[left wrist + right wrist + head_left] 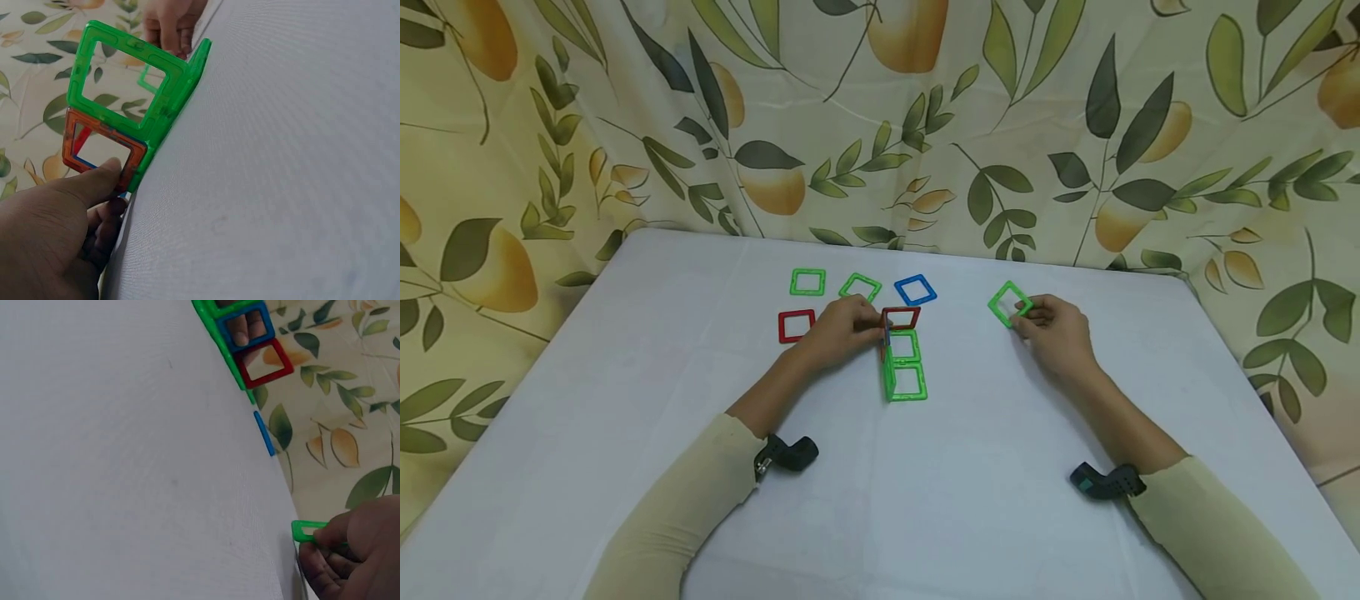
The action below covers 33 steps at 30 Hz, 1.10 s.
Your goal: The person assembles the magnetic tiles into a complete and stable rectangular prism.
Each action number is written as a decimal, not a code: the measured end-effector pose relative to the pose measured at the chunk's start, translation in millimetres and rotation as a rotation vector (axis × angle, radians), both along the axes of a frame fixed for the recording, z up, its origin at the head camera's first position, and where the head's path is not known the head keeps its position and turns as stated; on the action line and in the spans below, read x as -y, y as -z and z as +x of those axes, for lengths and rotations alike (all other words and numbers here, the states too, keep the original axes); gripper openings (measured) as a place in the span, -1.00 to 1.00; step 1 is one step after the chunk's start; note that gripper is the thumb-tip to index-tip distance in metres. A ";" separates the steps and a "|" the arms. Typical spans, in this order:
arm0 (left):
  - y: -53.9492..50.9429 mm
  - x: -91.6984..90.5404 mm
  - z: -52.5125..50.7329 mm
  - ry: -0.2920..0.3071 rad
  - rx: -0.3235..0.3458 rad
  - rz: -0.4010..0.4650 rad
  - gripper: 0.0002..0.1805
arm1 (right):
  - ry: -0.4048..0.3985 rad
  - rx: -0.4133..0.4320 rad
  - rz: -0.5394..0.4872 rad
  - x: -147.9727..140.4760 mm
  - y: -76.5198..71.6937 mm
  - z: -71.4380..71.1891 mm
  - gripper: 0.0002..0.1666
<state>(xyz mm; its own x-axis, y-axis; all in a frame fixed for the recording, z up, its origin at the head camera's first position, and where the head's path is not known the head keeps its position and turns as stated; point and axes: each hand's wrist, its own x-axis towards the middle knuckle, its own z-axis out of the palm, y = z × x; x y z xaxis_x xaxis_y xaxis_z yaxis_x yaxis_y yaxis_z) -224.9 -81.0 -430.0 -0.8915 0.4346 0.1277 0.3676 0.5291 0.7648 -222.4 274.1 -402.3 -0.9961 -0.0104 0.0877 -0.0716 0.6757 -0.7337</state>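
Green square tile, pinched by the right hand near the far edge of the table, points one corner at it; the left hand pinches the tile structure, its length running far-to-near.

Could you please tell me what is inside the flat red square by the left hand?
White table surface shows inside the red square; the left hand covers its lower right corner, hiding it.

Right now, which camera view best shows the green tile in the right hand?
The head view: the green tile shows nearly whole, one corner in the right hand. The right wrist view shows it slanted, partly hidden by fingers; the left wrist view, only part, through an upright tile.
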 end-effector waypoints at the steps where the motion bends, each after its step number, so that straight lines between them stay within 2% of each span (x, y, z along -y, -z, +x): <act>1: -0.2 0.0 -0.1 0.001 0.000 0.001 -0.75 | -0.009 0.000 -0.006 1.6 -0.8 1.0 -0.66; 8: -0.3 -0.4 -0.2 -0.002 0.002 0.001 -0.75 | -0.062 -0.007 -0.066 11.2 -2.9 7.3 -0.70; 16: 0.4 -0.2 -0.7 -0.003 -0.006 -0.008 -0.74 | -0.125 -0.063 -0.011 21.1 -1.0 13.5 -0.78; 25: 0.9 -0.4 -0.9 -0.004 0.003 -0.001 -0.74 | -0.174 -0.072 -0.018 35.0 2.3 22.1 -0.83; 33: 1.7 -0.1 -1.2 0.001 0.003 0.006 -0.73 | -0.216 -0.060 -0.022 48.1 -1.0 34.7 -0.82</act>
